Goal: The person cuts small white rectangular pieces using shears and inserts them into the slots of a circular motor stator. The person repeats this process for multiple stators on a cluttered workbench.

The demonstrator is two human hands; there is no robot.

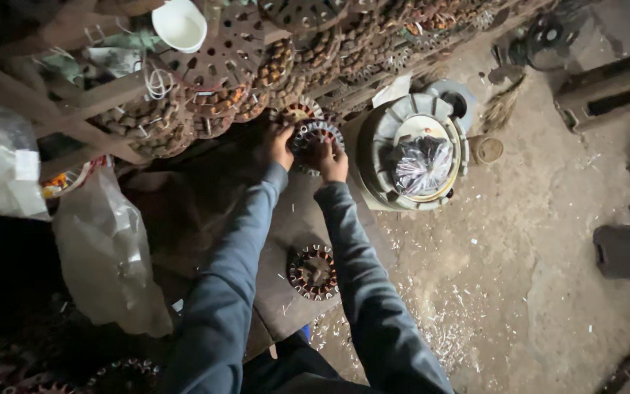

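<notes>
Hands first: my left hand (280, 144) and right hand (332, 162) both clasp a stator (316, 136), a toothed metal ring with copper windings, fingers curled over its rim from either side. I hold it at the near edge of the pile (213, 102) of similar wound rings, which is stacked along a wooden rack (103, 95); whether the stator rests on the pile or is lifted clear, I can't quite tell in this dim light. Below my forearms, a second stator (313, 272) lies flat on the brown bench (286, 219) between my sleeves. Just right of my right hand stands a round grey motor housing (388, 146) with a crumpled plastic bag (421, 165) in its middle. A white bowl (180, 24) sits on top of the pile. To my left hang clear plastic sacks (107, 255). The concrete floor (519, 241) on the right is strewn with pale shavings (439, 328).
</notes>
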